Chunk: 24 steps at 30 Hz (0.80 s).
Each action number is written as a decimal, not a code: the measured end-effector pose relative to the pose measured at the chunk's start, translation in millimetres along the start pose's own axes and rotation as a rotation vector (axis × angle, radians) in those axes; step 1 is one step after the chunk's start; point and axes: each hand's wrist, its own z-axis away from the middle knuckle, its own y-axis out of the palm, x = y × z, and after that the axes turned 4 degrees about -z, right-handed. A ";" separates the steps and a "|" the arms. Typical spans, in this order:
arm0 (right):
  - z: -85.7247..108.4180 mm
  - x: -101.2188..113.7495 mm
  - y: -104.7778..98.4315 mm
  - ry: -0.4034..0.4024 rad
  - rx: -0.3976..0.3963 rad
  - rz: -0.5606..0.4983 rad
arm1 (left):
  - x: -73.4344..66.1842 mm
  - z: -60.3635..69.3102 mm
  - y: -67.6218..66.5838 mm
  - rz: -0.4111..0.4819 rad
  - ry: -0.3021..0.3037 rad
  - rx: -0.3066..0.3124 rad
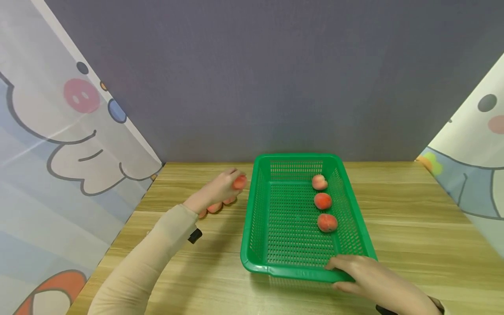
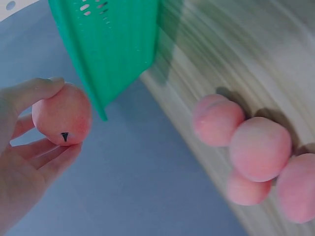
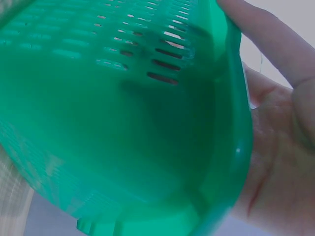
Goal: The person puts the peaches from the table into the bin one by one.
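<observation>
A pinkish-red peach (image 1: 239, 182) is held between the thumb and fingers of my left hand (image 1: 222, 187), just left of the green plastic basket (image 1: 299, 272). In the left wrist view, this peach (image 2: 63, 115) shows a small dark mark on its underside. My right hand (image 1: 366, 275) grips the basket's near right rim, fingers over the edge and thumb outside. Inside the basket, three peaches (image 1: 323, 201) form a row along the right side. Under my left hand, several more peaches (image 2: 261, 149) lie clustered on the table, partly hidden in the head view.
The wooden table (image 1: 425, 227) extends on both sides of the basket. A plain grey-purple wall (image 1: 275, 87) rises behind it. Cartoon-printed sheets (image 1: 47, 144) hang at left and right. Black straps show at both wrists.
</observation>
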 end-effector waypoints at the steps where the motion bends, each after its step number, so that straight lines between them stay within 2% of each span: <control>1: -0.1 0.1 -0.1 0.000 -0.001 0.001 | -1.7 -1.7 -1.1 -0.004 0.009 -0.003; 7: -0.4 -0.4 -0.3 -0.024 -0.007 -0.018 | -15.8 -14.0 -7.6 -0.037 0.071 -0.015; 15: -0.4 -0.2 -1.3 -0.037 -0.012 -0.035 | -37.3 -31.8 -14.1 -0.064 0.106 0.046; 24: -0.4 -0.5 -1.4 -0.023 0.005 -0.054 | -60.6 -48.6 -11.5 -0.056 0.175 0.020</control>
